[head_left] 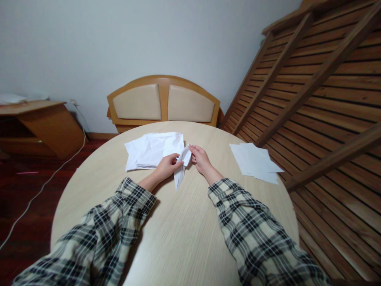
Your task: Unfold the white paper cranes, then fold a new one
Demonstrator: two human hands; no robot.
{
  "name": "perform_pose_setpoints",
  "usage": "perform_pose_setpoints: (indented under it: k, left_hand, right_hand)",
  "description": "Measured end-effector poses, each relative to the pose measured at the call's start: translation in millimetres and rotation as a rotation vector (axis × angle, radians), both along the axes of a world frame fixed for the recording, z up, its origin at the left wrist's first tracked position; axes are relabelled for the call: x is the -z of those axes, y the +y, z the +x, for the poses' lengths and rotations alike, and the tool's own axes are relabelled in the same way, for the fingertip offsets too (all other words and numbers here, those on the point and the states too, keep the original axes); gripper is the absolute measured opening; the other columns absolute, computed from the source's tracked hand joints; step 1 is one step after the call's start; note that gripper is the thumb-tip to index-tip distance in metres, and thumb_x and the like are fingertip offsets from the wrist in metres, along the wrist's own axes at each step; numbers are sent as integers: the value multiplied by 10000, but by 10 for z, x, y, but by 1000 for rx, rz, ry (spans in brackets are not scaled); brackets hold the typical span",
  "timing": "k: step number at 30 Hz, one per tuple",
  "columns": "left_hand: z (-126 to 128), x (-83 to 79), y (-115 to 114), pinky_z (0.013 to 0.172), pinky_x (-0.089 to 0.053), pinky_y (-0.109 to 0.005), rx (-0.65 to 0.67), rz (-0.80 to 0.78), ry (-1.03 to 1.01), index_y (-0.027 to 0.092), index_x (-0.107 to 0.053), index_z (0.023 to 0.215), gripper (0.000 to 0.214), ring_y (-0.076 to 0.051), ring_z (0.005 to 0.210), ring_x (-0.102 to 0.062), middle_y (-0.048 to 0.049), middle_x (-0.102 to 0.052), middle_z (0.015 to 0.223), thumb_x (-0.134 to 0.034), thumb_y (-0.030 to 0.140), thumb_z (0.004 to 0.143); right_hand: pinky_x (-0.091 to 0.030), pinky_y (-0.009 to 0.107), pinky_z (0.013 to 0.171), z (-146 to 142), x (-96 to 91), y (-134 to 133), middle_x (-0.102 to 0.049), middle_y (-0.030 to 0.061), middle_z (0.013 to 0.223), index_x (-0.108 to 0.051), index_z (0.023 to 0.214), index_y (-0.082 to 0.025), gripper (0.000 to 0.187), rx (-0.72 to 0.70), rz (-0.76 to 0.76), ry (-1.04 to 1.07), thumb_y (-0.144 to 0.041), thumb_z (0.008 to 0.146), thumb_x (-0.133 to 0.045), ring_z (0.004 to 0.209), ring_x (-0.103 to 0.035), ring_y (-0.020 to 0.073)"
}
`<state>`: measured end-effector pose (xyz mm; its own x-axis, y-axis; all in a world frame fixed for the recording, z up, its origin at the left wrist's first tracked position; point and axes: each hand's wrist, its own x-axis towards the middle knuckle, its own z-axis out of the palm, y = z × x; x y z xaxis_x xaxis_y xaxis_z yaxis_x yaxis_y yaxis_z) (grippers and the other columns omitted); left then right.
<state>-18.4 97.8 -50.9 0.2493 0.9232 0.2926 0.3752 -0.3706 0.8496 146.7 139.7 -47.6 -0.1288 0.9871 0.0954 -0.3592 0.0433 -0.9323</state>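
A narrow folded piece of white paper (181,169) is held just above the round wooden table (178,230), its pointed end hanging toward me. My left hand (167,166) grips its left side with curled fingers. My right hand (200,158) pinches its upper right edge. Both forearms wear plaid sleeves.
A pile of folded white papers (151,150) lies just beyond my left hand. A stack of flat white sheets (254,161) rests near the table's right edge. A padded wooden chair back (163,101) stands behind the table. Slatted wooden frames (327,91) lean at right; a cable (44,182) crosses the floor at left.
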Motion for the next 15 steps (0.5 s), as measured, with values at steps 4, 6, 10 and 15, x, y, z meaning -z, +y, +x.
perform_pose_setpoints:
  k: [4, 6, 10, 15]
  left_hand:
    - [6, -28, -16, 529, -345, -251, -50, 0, -42, 138, -683, 930, 268, -143, 562, -504, -11, -614, 651, -642, 352, 773]
    - [10, -48, -26, 521, -341, -254, -86, -11, -85, 146, -681, 904, 238, -144, 550, -503, -6, -608, 630, -654, 335, 762]
    - [21, -87, -45, 499, -328, -253, -112, -9, -123, 154, -665, 843, 175, -135, 526, -483, 5, -582, 595, -670, 309, 762]
    - [32, -99, -38, 478, -312, -241, -115, -36, -197, 153, -626, 826, 149, -118, 508, -473, 12, -563, 594, -659, 293, 786]
  right_hand:
    - [-118, 211, 401, 32, -29, -2, -379, -94, 552, -541, 736, -197, 449, -41, 11, 39, -505, 591, -833, 441, -231, 46]
    - [-132, 211, 403, 33, -29, 0, -377, -92, 557, -530, 734, -205, 465, -48, 26, 29, -535, 602, -829, 446, -234, 52]
    - [-186, 206, 407, 12, 8, 27, -422, -69, 549, -554, 771, -203, 542, -38, -10, -35, -712, 677, -717, 445, -301, 68]
    - [-225, 206, 405, -11, 84, 75, -454, -45, 544, -578, 759, -175, 631, -70, -44, -123, -806, 750, -554, 447, -365, 74]
